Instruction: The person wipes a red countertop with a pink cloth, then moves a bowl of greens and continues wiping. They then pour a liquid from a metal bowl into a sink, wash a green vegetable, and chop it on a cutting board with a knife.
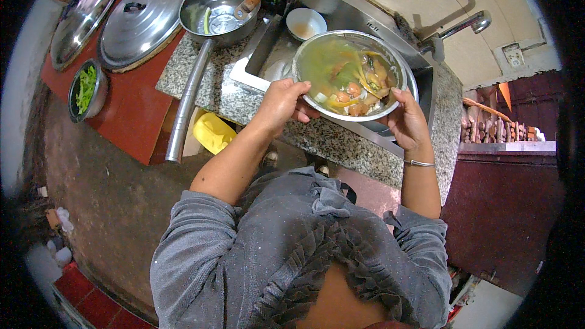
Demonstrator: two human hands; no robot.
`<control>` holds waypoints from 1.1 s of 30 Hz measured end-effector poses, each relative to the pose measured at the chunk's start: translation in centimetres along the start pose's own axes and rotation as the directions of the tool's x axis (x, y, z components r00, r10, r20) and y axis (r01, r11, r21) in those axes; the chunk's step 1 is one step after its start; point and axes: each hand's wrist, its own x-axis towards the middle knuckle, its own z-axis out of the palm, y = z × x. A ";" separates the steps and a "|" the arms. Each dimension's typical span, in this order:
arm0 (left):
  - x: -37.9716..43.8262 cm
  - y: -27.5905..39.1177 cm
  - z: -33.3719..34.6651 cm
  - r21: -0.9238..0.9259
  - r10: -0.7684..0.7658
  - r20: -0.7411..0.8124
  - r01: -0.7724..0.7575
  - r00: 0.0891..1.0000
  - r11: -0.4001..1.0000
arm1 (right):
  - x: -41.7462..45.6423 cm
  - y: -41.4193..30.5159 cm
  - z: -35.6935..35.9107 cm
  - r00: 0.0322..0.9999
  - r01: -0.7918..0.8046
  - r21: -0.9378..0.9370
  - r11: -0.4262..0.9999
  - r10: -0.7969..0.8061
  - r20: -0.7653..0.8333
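Between my two hands is a round metal basin (349, 119), held by its rim over the steel sink (269, 65). Cloudy greenish water fills it, along with food scraps (361, 96) such as peel and what look like eggshells. My left hand (288, 103) grips the near left rim, thumb on top and fingers beneath. On the right side of the rim, my right hand (408, 121) has the same kind of hold. Behind the basin, a white bowl (306, 23) with some brownish liquid sits in the sink. Another metal rim shows under the basin's right side.
A long-handled metal pan (219, 7) rests left of the sink, its handle jutting past the granite counter (215, 82). Large pot lids (144, 18) and a bowl of chopped greens (85, 89) lie farther left. The faucet (461, 27) reaches out at right. A yellow plastic container (212, 132) stands below.
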 end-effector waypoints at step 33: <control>-0.3 0.0 1.6 0.264 0.238 -0.074 -0.212 0.968 0.941 | -0.3 3.1 -3.2 1.000 0.009 0.332 0.943 -0.005 -0.013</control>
